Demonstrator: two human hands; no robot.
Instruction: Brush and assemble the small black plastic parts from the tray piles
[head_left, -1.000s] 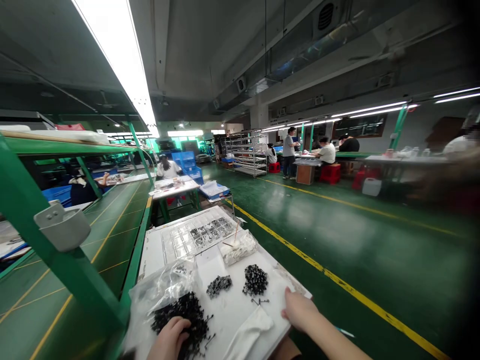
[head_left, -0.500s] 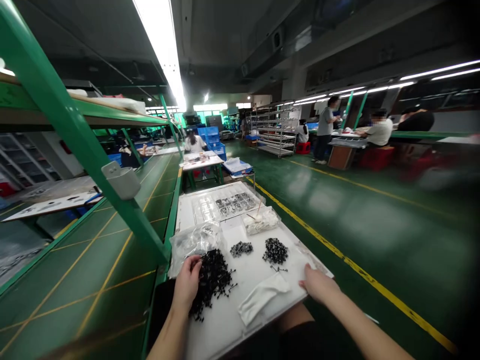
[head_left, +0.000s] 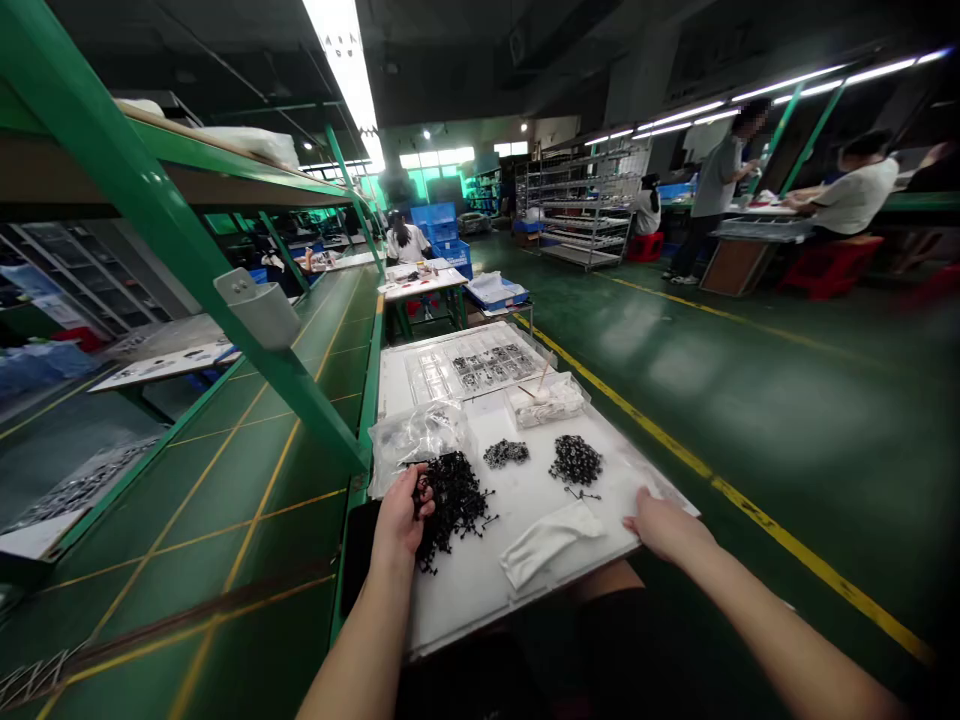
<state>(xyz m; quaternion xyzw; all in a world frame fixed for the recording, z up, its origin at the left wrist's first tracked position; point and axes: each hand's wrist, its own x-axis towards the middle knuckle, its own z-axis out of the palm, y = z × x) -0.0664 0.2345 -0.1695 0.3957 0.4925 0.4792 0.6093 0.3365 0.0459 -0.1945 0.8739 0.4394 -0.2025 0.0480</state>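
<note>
A white work board [head_left: 465,600] lies in front of me, with a loose heap of black pin-like parts [head_left: 457,500] on it. My left hand [head_left: 401,515] is at the heap's left side, its fingers pinched around a few of the black parts. My right hand [head_left: 664,528] rests flat near the board's right edge, holding nothing. It is nearest to a folded white cloth [head_left: 551,543]. Two smaller black piles [head_left: 575,460] [head_left: 506,453] sit farther up the board, beside a clear plastic bag [head_left: 416,445].
A clear tray of small metal parts [head_left: 480,365] and a clear box of white pieces [head_left: 544,400] stand at the board's far end. A green bench with a shelf frame [head_left: 322,400] runs along the left. Co-workers [head_left: 851,195] work at tables across a green floor.
My left hand has closed its fingers at the heap's left side. The whole view has shifted as my head moved, and my right hand stays near the board's right edge.
</note>
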